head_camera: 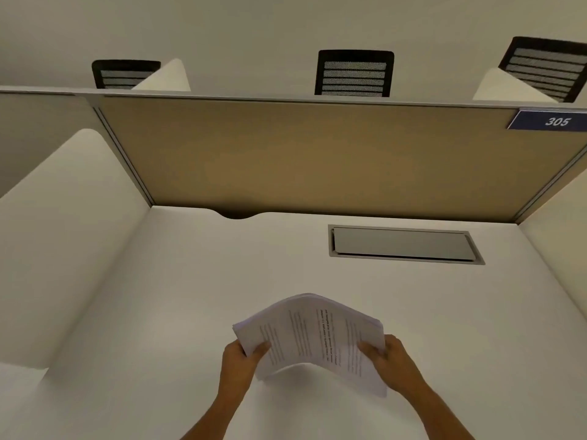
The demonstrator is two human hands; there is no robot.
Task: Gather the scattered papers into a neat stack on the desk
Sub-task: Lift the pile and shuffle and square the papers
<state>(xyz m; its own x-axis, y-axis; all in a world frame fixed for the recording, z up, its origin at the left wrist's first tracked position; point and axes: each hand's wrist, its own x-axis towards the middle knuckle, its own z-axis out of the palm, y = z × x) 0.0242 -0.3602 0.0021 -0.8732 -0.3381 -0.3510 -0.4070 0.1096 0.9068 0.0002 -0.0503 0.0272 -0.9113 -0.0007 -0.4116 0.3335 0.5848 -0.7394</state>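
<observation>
White study-carrel desk (178,296), bare of loose sheets: bundle of printed white papers (313,336) held above it, bowed.
Left hand (239,360) and right hand (386,355) pinch opposite edges; uneven edges, seemingly fanned, could slip apart when lowered.

A tan partition panel (317,157) rises behind the white desk (158,296). On its upper right corner sits a blue sign (551,121) reading 305. Beyond it stand three black mesh chairs (354,74). Below it, a grey hatch (403,244) lies flush.
</observation>
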